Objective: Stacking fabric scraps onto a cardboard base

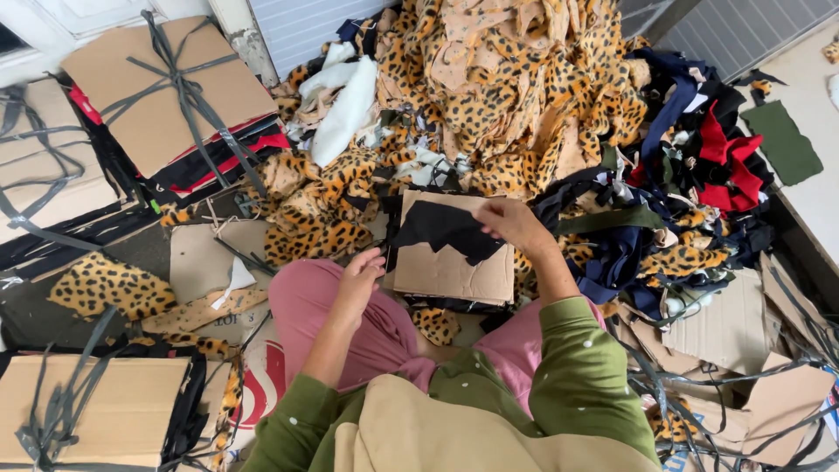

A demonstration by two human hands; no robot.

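Observation:
I sit on the floor in pink trousers and a green top. A brown cardboard sheet [454,271] lies in front of my knees with a jagged black fabric piece [441,229] on it. My right hand [514,223] pinches the black fabric at the sheet's upper right edge. My left hand [360,278] rests on my left knee beside the cardboard's left edge, fingers curled around a small dark object that I cannot make out.
A big heap of leopard-print fabric scraps [489,96] rises behind the cardboard. Navy, red and black scraps [690,157] lie at right. Strapped cardboard bundles [166,87] sit at left and lower left [96,411]. Loose cardboard and straps [743,385] are at right.

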